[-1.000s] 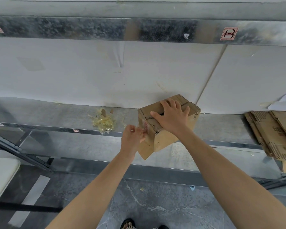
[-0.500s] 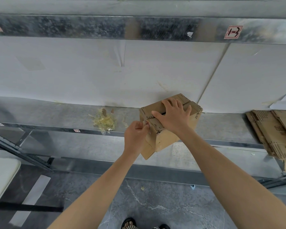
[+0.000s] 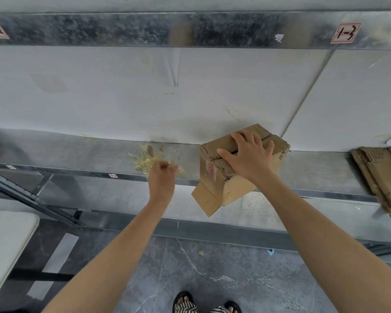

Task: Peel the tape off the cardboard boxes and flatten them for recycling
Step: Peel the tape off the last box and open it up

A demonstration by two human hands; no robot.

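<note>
Whereas a moment ago the left hand picked at the box, it is now left of it, over the tape scraps, fingers curled; whether they pinch a strip cannot be told. Probably one strip is off. The right hand presses open-fingered on the box, which overhangs the shelf edge. Its flaps are closed and its contents unseen.

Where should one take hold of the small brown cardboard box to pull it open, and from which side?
Grip the loose bottom flap of the small brown cardboard box, coming from the front left. The box overhangs the edge of the grey metal shelf, so this flap hangs free in the air there, while the right hand lies flat on the top.
</note>
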